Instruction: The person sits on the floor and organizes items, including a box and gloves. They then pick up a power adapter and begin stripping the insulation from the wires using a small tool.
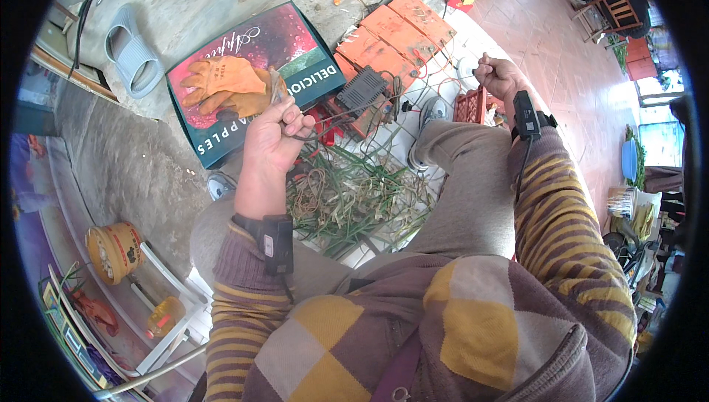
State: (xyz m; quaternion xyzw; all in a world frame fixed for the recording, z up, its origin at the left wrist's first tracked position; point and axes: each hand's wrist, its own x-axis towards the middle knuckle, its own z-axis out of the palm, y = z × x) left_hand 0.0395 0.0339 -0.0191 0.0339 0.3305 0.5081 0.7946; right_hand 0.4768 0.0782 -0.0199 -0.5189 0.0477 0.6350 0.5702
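My left hand [275,127] is closed around a dark cord [332,123], which runs off to the right past a black finned box [362,90]. Raised farther to the right, my right hand [501,77] has its fingers curled in; whatever they pinch is too small to make out. Just beyond my left hand, orange work gloves [227,86] lie on a dark green and pink fruit box [299,47]. Several worn orange battery-like blocks [399,33] sit behind the finned box, with thin wires about them. Cut green leaves and stalks [362,195] are heaped between my legs.
A grey slipper [134,51] lies at the far left. A red plastic basket [470,107] stands below my right hand. At the left are a yellowish bucket [114,253] and a bottle of yellow liquid [165,317]. Wooden chairs [617,12] stand on the tiled floor [535,29].
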